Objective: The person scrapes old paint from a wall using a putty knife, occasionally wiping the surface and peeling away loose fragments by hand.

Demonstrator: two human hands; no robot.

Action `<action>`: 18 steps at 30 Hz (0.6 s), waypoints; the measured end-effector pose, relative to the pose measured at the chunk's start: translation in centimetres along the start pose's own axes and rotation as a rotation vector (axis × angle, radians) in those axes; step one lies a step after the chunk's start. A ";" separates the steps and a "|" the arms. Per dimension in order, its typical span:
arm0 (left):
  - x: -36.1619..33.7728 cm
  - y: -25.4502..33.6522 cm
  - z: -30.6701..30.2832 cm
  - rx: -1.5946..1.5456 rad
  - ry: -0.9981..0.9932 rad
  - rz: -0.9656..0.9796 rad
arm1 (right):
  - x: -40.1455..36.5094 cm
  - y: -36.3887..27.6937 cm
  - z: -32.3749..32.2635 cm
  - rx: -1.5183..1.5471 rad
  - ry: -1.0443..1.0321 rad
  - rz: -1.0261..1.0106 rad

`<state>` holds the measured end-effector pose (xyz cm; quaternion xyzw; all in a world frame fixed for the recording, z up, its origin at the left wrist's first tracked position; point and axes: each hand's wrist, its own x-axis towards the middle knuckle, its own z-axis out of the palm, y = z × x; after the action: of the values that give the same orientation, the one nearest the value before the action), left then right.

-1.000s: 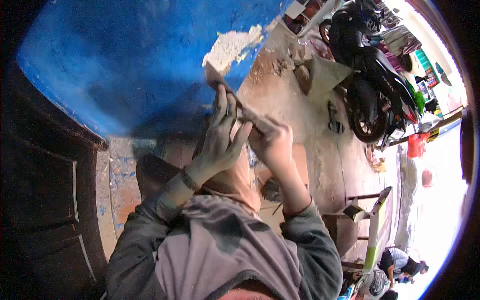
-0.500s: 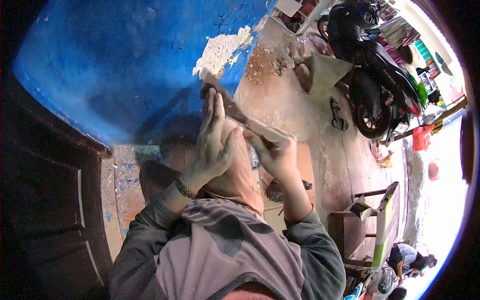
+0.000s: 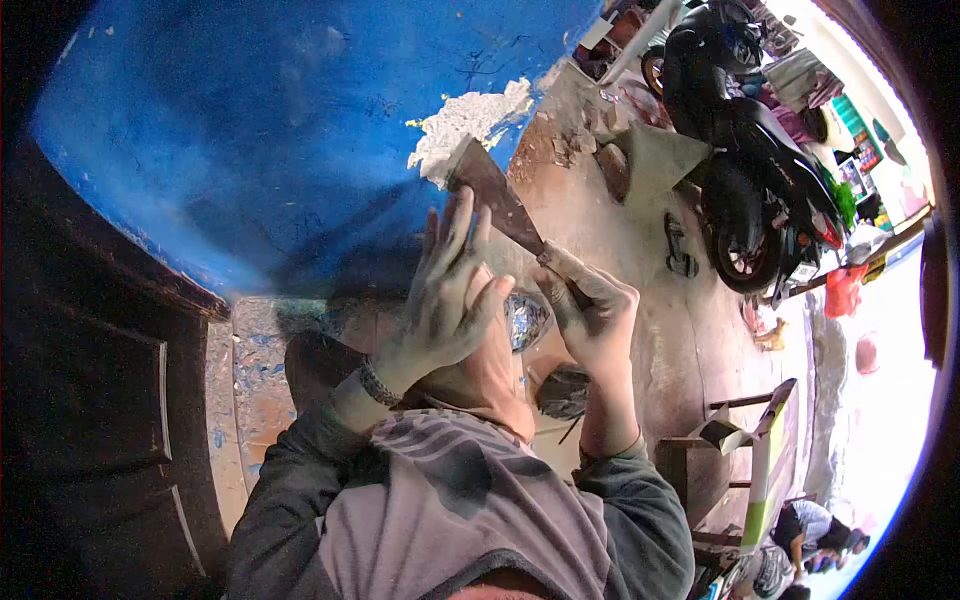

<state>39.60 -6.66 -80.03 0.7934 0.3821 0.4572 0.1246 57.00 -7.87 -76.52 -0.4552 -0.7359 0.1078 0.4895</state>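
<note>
My right hand (image 3: 600, 312) is closed around the narrow end of a scraper (image 3: 498, 196), a flat dark blade that widens toward its tip. The blade slants up and left, its broad edge at the bottom of a rough white bare patch (image 3: 480, 115) in the blue-painted wall (image 3: 250, 130). My left hand (image 3: 448, 295) has its fingers stretched and spread, with the fingertips close by the wide part of the blade. Behind my hands shows part of my bent leg (image 3: 485, 365).
Blue paint flakes (image 3: 262, 370) litter the floor beside a dark door (image 3: 85, 420). Crumbled debris (image 3: 560, 145) lies along the wall's foot. To the right are a sandal (image 3: 680, 245), a black motorcycle (image 3: 750, 150) and a wooden bench (image 3: 765, 460). People (image 3: 810, 530) are at the lower right.
The scraper and both hands have shifted right in view, and the wall patch has also moved right and down. My left fingers have spread apart, exposing more of the blade.
</note>
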 end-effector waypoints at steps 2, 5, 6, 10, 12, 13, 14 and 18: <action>-0.1 -0.4 1.1 -0.029 0.049 -0.049 | 0.0 -0.1 1.6 -0.030 -0.023 0.000; 0.2 -1.3 0.8 -0.029 0.094 -0.050 | 0.6 0.6 3.0 -0.048 -0.012 -0.097; 0.0 -1.3 1.0 -0.014 0.055 -0.037 | 0.2 0.6 2.5 -0.086 -0.007 -0.091; 0.3 0.4 0.1 -0.021 0.005 -0.023 | 0.2 0.4 1.7 -0.055 0.015 -0.035; -0.7 0.8 0.4 -0.030 -0.019 -0.065 | -0.8 0.7 2.4 -0.206 -0.049 -0.054; -1.0 0.1 0.6 -0.080 0.010 -0.117 | -1.0 1.6 3.0 -0.217 -0.086 -0.080; -0.5 -0.7 0.6 -0.122 0.051 -0.151 | -0.3 2.2 3.4 -0.229 -0.111 -0.125; -1.0 -0.6 1.0 -0.028 -0.045 -0.082 | -1.9 1.7 0.9 -0.123 -0.021 -0.051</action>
<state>39.83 -6.87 -81.51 0.7851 0.4052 0.4392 0.1629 57.39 -8.08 -79.19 -0.4641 -0.7577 0.0547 0.4554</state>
